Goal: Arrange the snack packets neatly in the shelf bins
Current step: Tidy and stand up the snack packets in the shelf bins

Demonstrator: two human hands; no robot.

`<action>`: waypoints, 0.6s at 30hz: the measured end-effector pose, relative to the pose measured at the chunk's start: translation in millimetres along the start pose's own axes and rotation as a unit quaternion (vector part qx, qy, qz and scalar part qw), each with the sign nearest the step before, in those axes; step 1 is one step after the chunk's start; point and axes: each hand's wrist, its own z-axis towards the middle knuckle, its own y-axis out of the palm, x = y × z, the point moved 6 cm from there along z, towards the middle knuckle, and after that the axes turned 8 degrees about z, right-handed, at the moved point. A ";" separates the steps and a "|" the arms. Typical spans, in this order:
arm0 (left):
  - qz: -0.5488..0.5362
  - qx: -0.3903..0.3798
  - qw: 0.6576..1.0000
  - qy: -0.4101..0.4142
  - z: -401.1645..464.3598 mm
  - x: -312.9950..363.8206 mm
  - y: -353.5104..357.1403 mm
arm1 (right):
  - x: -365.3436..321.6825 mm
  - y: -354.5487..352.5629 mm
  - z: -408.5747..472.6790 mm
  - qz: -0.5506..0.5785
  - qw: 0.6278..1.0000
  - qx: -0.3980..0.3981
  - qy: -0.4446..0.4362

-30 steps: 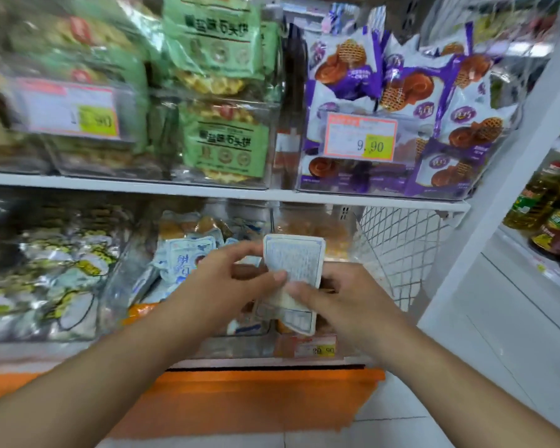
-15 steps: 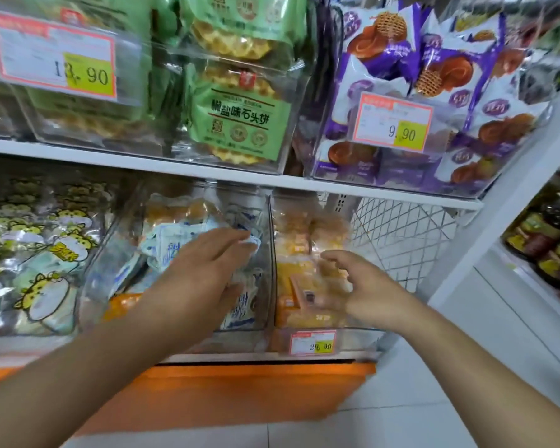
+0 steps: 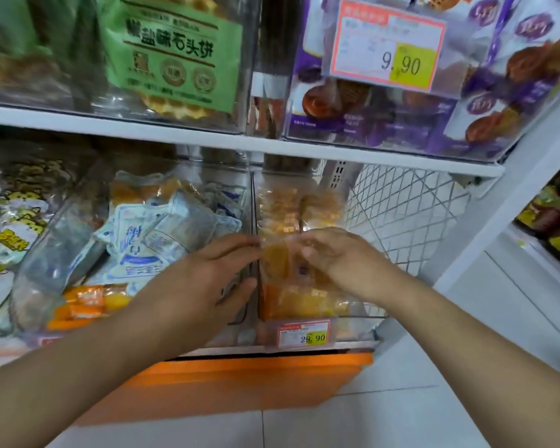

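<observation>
Both hands, left (image 3: pixel 204 279) and right (image 3: pixel 340 257), pinched a crinkly clear packet (image 3: pixel 277 258) of orange snacks over the clear plastic bin (image 3: pixel 353 328).

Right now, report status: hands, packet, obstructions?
Left hand and right hand pinch orange packet over right bin. Divider beside it.

I'm seeing orange snack packets (image 3: pixel 291 299) lying stacked in the clear bin (image 3: pixel 356 321) behind the 29.90 price tag (image 3: pixel 303 334). Left of that tag, white-and-blue packets (image 3: pixel 136 250) are lying jumbled in the neighbouring bin (image 3: pixel 46 253).
</observation>
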 end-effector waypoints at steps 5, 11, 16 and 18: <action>0.006 0.018 1.000 0.008 2.3 -0.8 -0.1 | -11.6 29.4 9.8 -0.088 0.983 -0.159 -0.011; 0.005 0.019 1.000 0.010 0.0 -0.8 -2.8 | -24.3 12.6 23.5 -0.058 0.990 -0.127 -0.007; 0.000 0.015 1.000 0.018 -0.4 -2.0 -2.6 | -35.2 -6.1 8.7 0.024 0.986 -0.163 -0.033; -0.003 0.012 1.000 0.018 -0.2 -3.0 -2.3 | -37.6 -8.5 -2.8 0.035 0.976 -0.214 -0.011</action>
